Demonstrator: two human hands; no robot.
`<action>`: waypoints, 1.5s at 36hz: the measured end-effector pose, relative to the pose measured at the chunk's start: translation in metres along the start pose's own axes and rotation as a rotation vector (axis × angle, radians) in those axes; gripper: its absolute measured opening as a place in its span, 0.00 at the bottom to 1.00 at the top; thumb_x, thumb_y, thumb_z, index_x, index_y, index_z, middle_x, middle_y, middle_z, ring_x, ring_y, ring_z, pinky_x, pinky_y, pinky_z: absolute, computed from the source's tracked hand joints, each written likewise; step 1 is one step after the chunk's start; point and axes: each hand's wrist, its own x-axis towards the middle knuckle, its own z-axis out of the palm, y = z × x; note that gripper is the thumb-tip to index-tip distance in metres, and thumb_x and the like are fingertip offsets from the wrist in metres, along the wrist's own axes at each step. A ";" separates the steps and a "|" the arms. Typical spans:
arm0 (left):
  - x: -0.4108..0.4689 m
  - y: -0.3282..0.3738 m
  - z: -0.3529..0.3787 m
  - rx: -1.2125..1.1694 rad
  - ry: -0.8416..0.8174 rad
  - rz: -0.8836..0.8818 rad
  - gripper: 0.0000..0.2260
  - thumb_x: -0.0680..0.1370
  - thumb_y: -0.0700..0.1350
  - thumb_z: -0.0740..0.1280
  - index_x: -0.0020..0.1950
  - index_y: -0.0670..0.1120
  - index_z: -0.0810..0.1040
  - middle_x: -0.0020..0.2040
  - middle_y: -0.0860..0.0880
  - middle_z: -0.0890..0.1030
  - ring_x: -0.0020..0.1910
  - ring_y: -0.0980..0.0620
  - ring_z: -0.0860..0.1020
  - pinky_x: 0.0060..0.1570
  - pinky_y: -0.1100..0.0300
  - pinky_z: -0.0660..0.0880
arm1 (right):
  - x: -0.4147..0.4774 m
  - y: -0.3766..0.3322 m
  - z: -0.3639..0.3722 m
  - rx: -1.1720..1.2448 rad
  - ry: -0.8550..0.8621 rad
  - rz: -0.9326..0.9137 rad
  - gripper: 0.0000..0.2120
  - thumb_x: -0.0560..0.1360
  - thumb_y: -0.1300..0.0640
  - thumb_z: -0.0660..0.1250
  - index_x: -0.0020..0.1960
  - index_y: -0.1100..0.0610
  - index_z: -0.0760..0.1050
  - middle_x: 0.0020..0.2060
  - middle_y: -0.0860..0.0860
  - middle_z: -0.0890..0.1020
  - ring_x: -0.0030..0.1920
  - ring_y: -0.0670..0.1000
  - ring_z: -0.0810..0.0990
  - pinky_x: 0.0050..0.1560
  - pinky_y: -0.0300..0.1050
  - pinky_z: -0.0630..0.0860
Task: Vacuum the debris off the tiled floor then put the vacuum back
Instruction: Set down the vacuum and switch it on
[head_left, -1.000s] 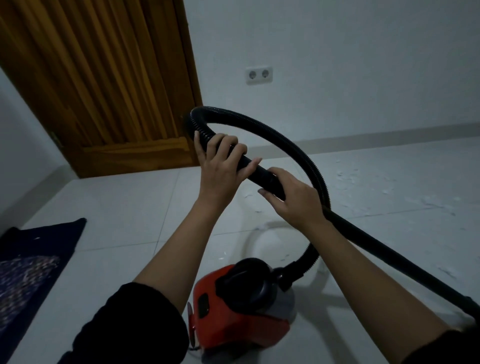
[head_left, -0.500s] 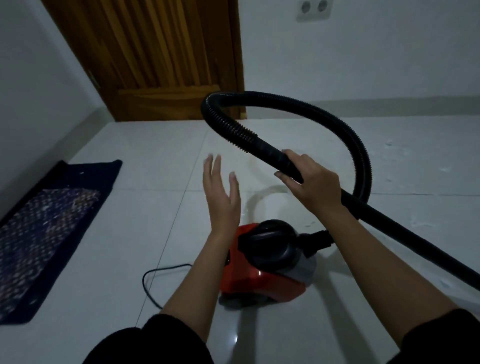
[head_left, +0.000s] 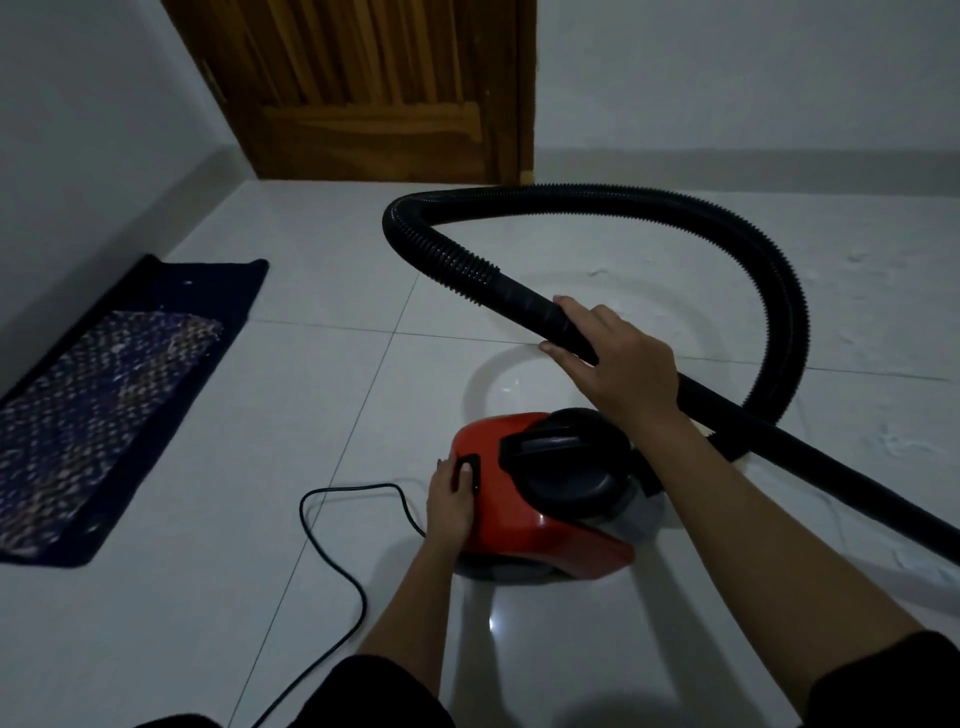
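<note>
Round red plastic vacuum (head_left: 524, 525) low in the middle on shiny white floor tiles (head_left: 322, 415), left hand (head_left: 451, 506) flat on its back, fingers together, thumb on the black button (head_left: 470, 460), right hand (head_left: 621, 364) curled round the smooth black tube (head_left: 524, 301), bumpy hose (head_left: 649, 200) looping above.

We are in a room of a home: a glossy white tiled floor (head_left: 156, 597) meets plain white walls (head_left: 727, 67), a brown slatted wooden door (head_left: 374, 88) stands at the far side, a dark blue patterned doormat (head_left: 93, 405) lies at the left, and a red household canister vacuum cleaner (head_left: 519, 535) with a black ribbed hose (head_left: 675, 200) sits near us
</note>
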 end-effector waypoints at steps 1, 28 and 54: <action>-0.006 0.012 -0.002 -0.004 -0.003 0.001 0.26 0.78 0.60 0.53 0.72 0.49 0.67 0.70 0.43 0.71 0.70 0.42 0.68 0.69 0.41 0.65 | 0.000 0.000 0.002 0.001 0.004 -0.003 0.23 0.75 0.39 0.59 0.63 0.51 0.75 0.37 0.47 0.78 0.29 0.49 0.76 0.26 0.36 0.64; -0.011 0.024 -0.008 -0.261 -0.039 -0.069 0.21 0.81 0.48 0.59 0.74 0.49 0.61 0.72 0.45 0.66 0.68 0.46 0.68 0.62 0.55 0.68 | 0.007 -0.011 0.025 0.005 0.068 -0.080 0.19 0.74 0.42 0.66 0.59 0.52 0.78 0.34 0.47 0.79 0.27 0.49 0.75 0.26 0.34 0.63; -0.030 0.094 -0.006 0.398 -0.289 0.771 0.19 0.82 0.51 0.54 0.74 0.57 0.62 0.57 0.52 0.74 0.58 0.55 0.70 0.62 0.57 0.68 | 0.019 -0.018 0.006 0.031 0.047 -0.066 0.20 0.75 0.40 0.63 0.60 0.51 0.77 0.34 0.46 0.78 0.28 0.48 0.75 0.25 0.37 0.66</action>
